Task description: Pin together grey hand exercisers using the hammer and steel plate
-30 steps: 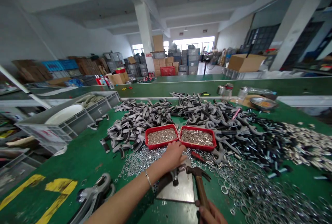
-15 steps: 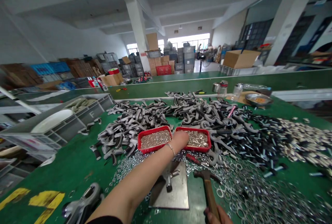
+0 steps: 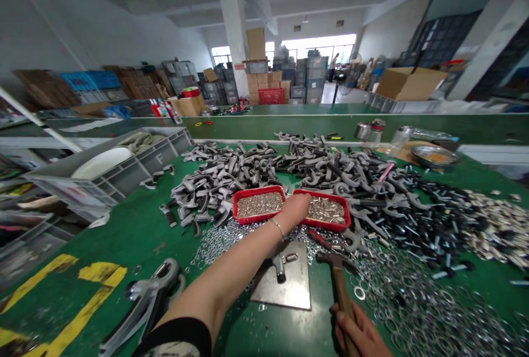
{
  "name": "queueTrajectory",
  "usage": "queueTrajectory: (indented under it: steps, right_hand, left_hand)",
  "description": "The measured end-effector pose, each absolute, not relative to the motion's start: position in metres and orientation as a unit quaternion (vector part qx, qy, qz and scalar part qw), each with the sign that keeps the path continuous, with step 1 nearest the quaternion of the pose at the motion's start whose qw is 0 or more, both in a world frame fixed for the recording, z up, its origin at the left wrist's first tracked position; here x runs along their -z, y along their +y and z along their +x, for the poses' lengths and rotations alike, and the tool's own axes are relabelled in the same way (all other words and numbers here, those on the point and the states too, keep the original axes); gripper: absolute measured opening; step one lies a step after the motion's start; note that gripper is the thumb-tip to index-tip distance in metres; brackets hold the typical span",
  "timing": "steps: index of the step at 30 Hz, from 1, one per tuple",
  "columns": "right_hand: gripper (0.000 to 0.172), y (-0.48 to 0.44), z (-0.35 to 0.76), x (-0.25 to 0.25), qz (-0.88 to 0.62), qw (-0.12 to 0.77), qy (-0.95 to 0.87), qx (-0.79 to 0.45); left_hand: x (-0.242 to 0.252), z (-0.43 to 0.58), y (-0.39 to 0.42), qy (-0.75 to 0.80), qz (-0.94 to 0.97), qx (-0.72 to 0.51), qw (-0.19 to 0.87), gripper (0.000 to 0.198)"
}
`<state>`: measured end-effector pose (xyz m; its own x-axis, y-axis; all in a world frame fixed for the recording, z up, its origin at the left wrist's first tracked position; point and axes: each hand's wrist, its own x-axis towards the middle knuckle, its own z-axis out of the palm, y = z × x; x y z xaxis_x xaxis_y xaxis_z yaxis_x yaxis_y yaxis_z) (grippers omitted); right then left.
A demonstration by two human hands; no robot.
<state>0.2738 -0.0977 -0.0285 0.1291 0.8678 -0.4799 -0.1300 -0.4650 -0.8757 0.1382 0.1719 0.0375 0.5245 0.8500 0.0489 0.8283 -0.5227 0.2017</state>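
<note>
My left hand (image 3: 296, 209) reaches over the left end of the right red tray (image 3: 347, 219), which holds small metal pins; its fingertips are hidden, so its grip does not show. Beside it is the left red tray (image 3: 235, 206), full of tiny metal pieces. My right hand (image 3: 359, 328) is wrapped round the wooden handle of a hammer (image 3: 341, 285), whose head lies near the steel plate's right edge. On the steel plate (image 3: 289, 291) lie a grey and black part (image 3: 280, 269) and a spring (image 3: 291, 257), partly behind my left forearm.
Piles of grey handles (image 3: 223, 175) stand behind the trays. Metal rings (image 3: 413, 296), black bolts (image 3: 438, 214) and pale pieces (image 3: 496, 225) spread at the right. A red screwdriver (image 3: 319, 238) lies before the right tray. A grey crate (image 3: 152, 161) stands at left.
The view has shifted, so the table's things appear further right and a little higher. My left hand stays at the right tray. More of my right hand shows on the hammer.
</note>
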Motion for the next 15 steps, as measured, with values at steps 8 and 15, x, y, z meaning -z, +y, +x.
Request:
queueTrajectory:
  steps: [8, 15]
  right_hand:
    - [0.052, -0.097, 0.279, 0.033, -0.637, 0.387, -0.322, -0.583]
    - [0.049, -0.092, 0.287, 0.042, -0.684, 0.402, -0.395, -0.464]
  left_hand:
    - [-0.054, 0.122, 0.109, 0.402, 0.874, -0.196, 0.193, 0.025]
    - [-0.015, 0.121, -0.035, 0.188, 0.909, -0.142, 0.343, 0.015]
